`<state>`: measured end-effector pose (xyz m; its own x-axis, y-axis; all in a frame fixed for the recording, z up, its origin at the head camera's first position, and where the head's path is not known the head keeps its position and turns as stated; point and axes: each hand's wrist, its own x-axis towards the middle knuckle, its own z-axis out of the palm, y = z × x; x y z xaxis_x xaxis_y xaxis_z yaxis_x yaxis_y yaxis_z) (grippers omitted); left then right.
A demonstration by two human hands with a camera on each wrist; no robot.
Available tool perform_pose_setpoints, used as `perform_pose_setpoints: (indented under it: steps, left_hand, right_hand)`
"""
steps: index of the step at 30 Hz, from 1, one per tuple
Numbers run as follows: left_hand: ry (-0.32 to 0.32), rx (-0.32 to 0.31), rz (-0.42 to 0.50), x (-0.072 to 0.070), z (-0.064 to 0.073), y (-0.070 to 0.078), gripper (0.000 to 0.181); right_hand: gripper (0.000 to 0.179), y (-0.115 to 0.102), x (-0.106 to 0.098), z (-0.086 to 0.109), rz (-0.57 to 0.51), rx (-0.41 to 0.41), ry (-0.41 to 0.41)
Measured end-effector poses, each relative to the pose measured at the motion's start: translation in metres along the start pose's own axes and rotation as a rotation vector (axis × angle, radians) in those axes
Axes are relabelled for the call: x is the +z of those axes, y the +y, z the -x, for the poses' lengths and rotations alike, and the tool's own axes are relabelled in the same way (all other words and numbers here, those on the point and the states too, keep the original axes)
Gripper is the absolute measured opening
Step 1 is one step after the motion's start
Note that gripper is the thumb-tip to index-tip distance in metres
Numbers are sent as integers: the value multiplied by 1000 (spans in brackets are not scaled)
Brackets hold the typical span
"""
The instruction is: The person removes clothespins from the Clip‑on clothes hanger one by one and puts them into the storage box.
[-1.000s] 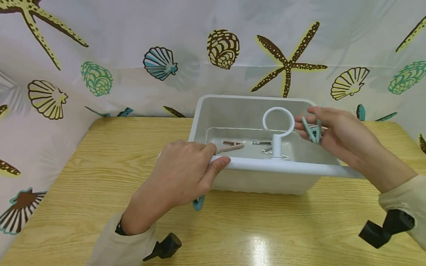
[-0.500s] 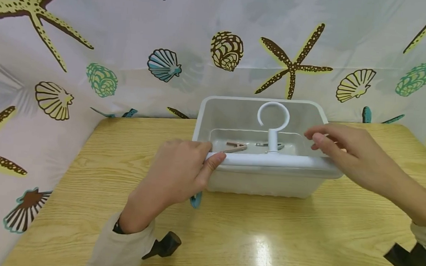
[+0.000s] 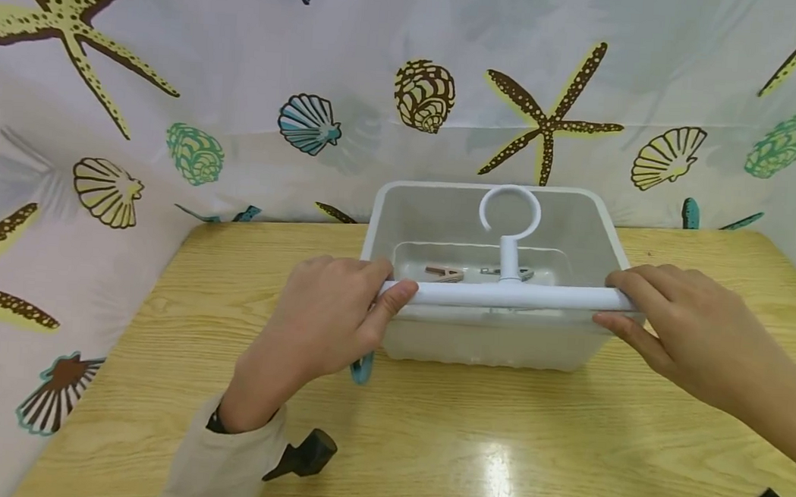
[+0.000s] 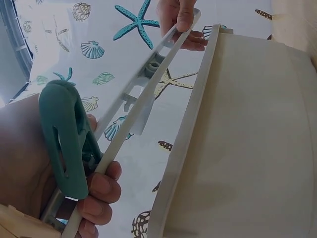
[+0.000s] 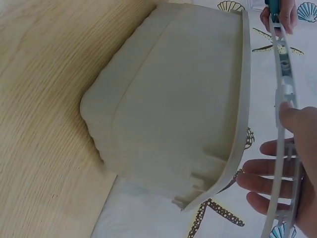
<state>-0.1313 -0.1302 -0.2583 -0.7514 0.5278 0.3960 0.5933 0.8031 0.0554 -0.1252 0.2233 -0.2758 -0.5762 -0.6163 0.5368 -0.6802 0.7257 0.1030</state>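
A white plastic hanger (image 3: 504, 295) with an open ring hook is held level by both hands, overlapping the bin's near rim in the head view. My left hand (image 3: 328, 316) grips its left end, thumb along the near side. By that hand a teal clothespin (image 4: 64, 139) sits on the hanger, its lower tip showing below the palm in the head view. At the other end, my right hand (image 3: 683, 334) holds the bar between thumb and fingers. Inside the pale bin (image 3: 488, 344) lie a brownish clothespin (image 3: 446, 273) and a darker grey clip (image 3: 525, 274), partly hidden by the hanger.
The bin stands on a wooden table (image 3: 428, 433) near its back edge. Behind and at the left hangs a white cloth (image 3: 355, 56) printed with shells and starfish. Wood surface extends in front of the bin and to both sides.
My right hand, which held a teal clothespin off the bar a second ago, has turned over and now grips the hanger's right end. That clothespin is out of sight. The left hand keeps its grip.
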Motion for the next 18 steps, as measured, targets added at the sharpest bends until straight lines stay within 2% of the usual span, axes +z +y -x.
perform_pose_setpoints:
  steps: [5, 8, 10, 12, 15, 16, 18]
  left_hand:
    - [-19, 9, 36, -1, 3, -1, 40]
    - [4, 19, 53, -1, 5, -2, 35]
    - [75, 28, 63, -2, 8, -2, 29]
    - [185, 31, 59, -4, 13, 0, 21]
    - [331, -8, 37, -10, 24, 4, 15]
    - [347, -31, 36, -11, 28, 6, 15]
    - [311, -102, 46, -13, 35, 12, 21]
  right_hand:
    - [60, 0, 5, 2, 59, -42, 41]
    - [58, -2, 7, 3, 86, -68, 91]
    - [57, -4, 7, 3, 107, -76, 131]
    - [57, -6, 6, 3, 128, -84, 170]
    - [58, -9, 5, 2, 150, -82, 214]
    - [59, -10, 5, 2, 157, -82, 220]
    - [59, -9, 5, 2, 161, -77, 235]
